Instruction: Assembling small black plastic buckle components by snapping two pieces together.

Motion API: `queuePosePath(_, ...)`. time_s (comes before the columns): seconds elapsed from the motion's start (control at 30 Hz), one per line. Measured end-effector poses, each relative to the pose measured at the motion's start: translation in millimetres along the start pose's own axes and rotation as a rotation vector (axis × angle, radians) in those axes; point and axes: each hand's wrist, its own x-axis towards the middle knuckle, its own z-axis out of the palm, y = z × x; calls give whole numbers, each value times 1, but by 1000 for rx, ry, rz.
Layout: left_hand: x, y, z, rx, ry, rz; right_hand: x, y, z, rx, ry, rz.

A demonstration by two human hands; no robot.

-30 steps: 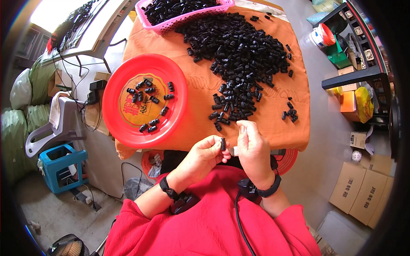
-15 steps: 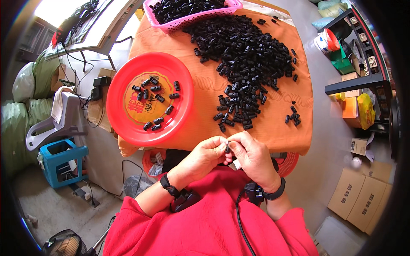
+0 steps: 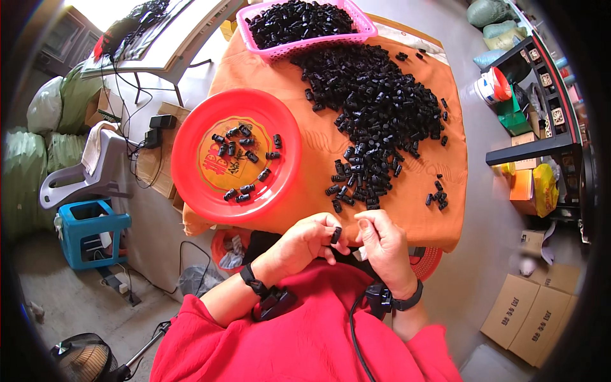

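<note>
Just beyond the hands stretches a table under an orange cloth. Ahead and to the left of the left hand sits a round red tray with a yellow printed centre, about a dozen black pieces scattered on it. Straight ahead of the right hand, the loose near end of a big heap of cord locks comes close to the fingertips; this heap fills the way to a pink perforated basket, itself full of the same pieces, at the far side. A small cluster lies apart, forward and right of the right hand. Well off to the left are a blue plastic stool and a fan; well off to the right, cardboard boxes stand on the floor.

The left hand pinches one cord lock between thumb and fingers, its other fingers loosely curled. The piece is small, glossy black and roughly cylindrical, held tilted in front of the right hand. The right hand is half closed, thumb near the index finger; whether it grips anything, I cannot tell. A tiny pale bit shows beside its curled fingers.
</note>
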Motion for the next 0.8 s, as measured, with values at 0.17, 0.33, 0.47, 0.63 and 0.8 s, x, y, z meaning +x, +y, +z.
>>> queuePosePath(0.17,4,13,8,-104,43,54,3,6,-8,50,86,6)
queuePosePath(0.33,16,17,24,588,387,126,3,8,-9,57,98,37)
queuePosePath(0.47,29,4,19,1733,563,624,1,13,-9,62,97,33)
queuePosePath(0.63,33,4,18,1818,595,520,0,16,-9,55,103,13)
queuePosePath(0.8,30,6,14,1623,438,675,0,12,-10,41,111,12)
